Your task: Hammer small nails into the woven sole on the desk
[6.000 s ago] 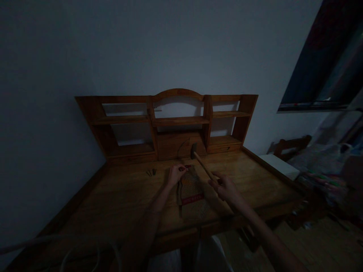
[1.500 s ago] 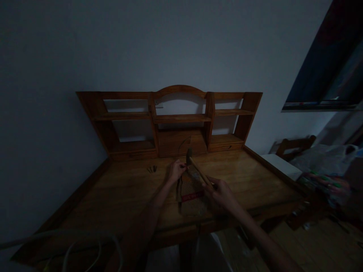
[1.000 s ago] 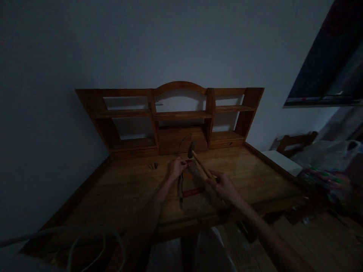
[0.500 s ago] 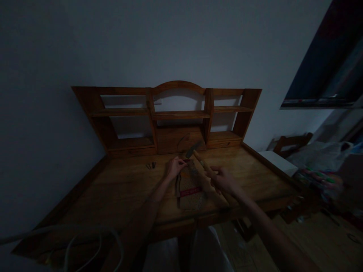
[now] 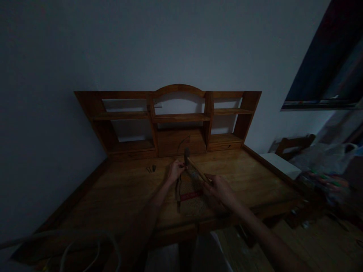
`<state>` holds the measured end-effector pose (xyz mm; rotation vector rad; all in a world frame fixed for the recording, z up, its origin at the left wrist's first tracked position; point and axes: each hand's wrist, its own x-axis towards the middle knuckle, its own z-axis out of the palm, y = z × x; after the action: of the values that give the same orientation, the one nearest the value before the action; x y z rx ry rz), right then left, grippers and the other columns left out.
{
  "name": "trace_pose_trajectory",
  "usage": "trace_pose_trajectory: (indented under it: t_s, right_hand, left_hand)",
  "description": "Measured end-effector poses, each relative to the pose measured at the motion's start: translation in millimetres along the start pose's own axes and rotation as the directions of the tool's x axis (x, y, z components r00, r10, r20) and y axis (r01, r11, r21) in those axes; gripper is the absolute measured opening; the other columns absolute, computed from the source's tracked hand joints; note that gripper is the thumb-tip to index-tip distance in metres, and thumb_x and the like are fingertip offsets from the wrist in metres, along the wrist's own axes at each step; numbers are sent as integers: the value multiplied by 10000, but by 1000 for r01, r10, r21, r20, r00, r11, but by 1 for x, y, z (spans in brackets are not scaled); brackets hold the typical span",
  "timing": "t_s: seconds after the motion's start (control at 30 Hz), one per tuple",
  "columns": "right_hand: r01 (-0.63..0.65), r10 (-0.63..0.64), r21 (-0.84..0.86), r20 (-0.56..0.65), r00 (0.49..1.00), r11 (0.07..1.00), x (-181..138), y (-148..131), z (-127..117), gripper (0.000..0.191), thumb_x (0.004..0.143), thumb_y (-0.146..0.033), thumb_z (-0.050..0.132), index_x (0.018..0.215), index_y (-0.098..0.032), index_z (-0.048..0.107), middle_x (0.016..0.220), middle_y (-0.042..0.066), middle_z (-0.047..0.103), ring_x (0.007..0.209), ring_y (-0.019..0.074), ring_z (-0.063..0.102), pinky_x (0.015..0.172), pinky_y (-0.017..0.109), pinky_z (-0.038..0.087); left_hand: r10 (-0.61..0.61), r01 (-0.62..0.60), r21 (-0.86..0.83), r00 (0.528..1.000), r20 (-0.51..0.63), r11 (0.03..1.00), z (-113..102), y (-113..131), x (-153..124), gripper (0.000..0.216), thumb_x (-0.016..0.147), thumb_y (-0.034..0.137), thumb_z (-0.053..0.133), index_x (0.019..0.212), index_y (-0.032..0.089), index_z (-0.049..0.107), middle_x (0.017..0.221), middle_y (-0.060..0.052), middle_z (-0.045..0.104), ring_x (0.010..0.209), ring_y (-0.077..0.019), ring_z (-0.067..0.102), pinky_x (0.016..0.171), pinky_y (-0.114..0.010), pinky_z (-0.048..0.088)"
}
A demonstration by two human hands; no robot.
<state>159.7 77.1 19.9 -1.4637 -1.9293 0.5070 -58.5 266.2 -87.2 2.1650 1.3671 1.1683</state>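
My right hand (image 5: 219,187) is wrapped round the wooden handle of a hammer (image 5: 197,169). The hammer's dark head (image 5: 186,153) is low over the desk, close to the fingertips of my left hand (image 5: 175,170). Those left fingers are pinched together at the far end of a patterned piece (image 5: 191,206) with a red band, which lies flat on the desk. Whatever they pinch is too small and dark to make out. Left of that hand, a few small dark pieces (image 5: 151,168), thin like nails, lie on the wood.
The wooden desk (image 5: 119,196) has a shelf unit (image 5: 181,118) along its back, against the wall. A pale cable (image 5: 85,235) loops at the lower left. To the right are a white surface (image 5: 279,165), a chair back (image 5: 296,145) and plastic bags (image 5: 320,160).
The hammer head has come down and to the left, from above the patterned piece to beside my left fingertips. My right hand has dipped slightly; my left hand keeps its pinch.
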Motion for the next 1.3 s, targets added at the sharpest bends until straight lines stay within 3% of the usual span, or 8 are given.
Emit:
trace_pose_trajectory:
  t_s: [0.2,0.8,0.9,1.03,1.17,1.2,1.3]
  right_hand:
    - [-8,9,95,-12,1000,995,-1,3,0,338,884,-350,499,1111,-194,695,858,56,755,747,249,703,626,279,489]
    - [-35,35,105,3,999,994,-2,10,5,316,855,-322,537,1074,-183,717,824,50,747,726,241,689,613,267,480]
    - [-40,40,192,1,999,981,-2,10,8,322,859,-345,540,1058,-169,721,791,43,736,700,235,679,579,260,478]
    - [-48,83,442,-59,995,896,6,13,5,395,862,-425,560,1063,-122,714,688,29,684,569,173,619,467,216,439]
    - [-103,222,658,-100,970,746,31,33,1,469,793,-493,664,1076,-119,680,475,-55,504,326,74,398,310,177,279]
    - [-105,250,718,-99,963,688,39,41,0,473,767,-497,694,1065,-131,671,463,-67,486,305,67,369,291,175,254]
    - [-100,270,764,-100,958,637,57,68,2,449,747,-536,698,982,-158,648,466,-78,470,292,63,348,271,181,257]
  left_hand:
    - [-17,17,-18,1000,-2,1000,-3,7,-1,93,766,267,718,735,180,728,784,-9,603,731,-126,575,642,-219,406]
    - [-3,3,36,1000,7,999,-2,4,-1,118,780,303,711,744,193,738,765,-10,601,717,-125,571,638,-218,395]
    - [-15,15,47,1000,-2,999,-2,4,-1,107,771,287,720,739,188,743,751,-9,596,708,-126,571,630,-218,389]
    - [0,1,42,1000,-20,999,-3,8,-2,95,760,286,740,743,192,747,741,-6,578,719,-134,576,641,-224,403]
    - [26,-22,51,997,-71,998,-13,14,-2,188,706,366,791,768,199,730,812,-7,553,739,-141,572,665,-237,443]
    - [54,-50,46,994,-99,998,-16,14,-2,224,701,378,794,816,199,724,853,-11,543,770,-148,573,681,-242,456]
    - [204,-203,24,972,-116,979,-24,15,-1,412,732,372,775,1105,236,666,980,-28,509,911,-172,560,779,-271,486]
